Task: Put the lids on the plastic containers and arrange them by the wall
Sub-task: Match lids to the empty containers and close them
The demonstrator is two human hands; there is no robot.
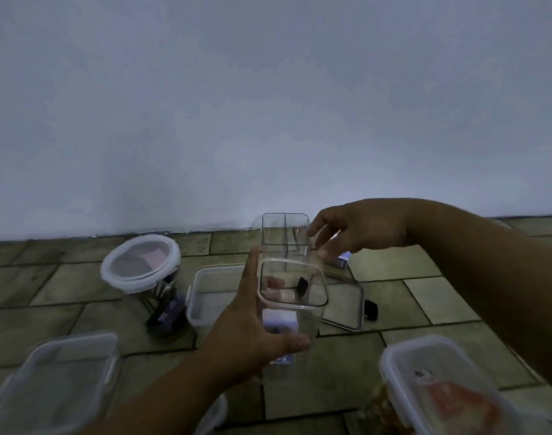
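In the middle of the view, above the tiled floor [394,356], the left hand [252,328] is wrapped around a tall clear container [292,309], thumb on the near side and fingers seen through the plastic on the far side. The container has no lid and stands upright in the grip. Just beyond it, the right hand [359,229] has its fingers curled on the rim of a second clear container [284,235], also open, which stands close to the wall [268,105]. Below the right hand a clear square lid [347,304] with a black clip lies flat on the floor. To the left sit an open white-rimmed tub [210,296] and a round container with its lid on [139,262]. Nearer the camera lie a rectangular lid [55,384] on the left and a lidded box with reddish contents [450,390] on the right.
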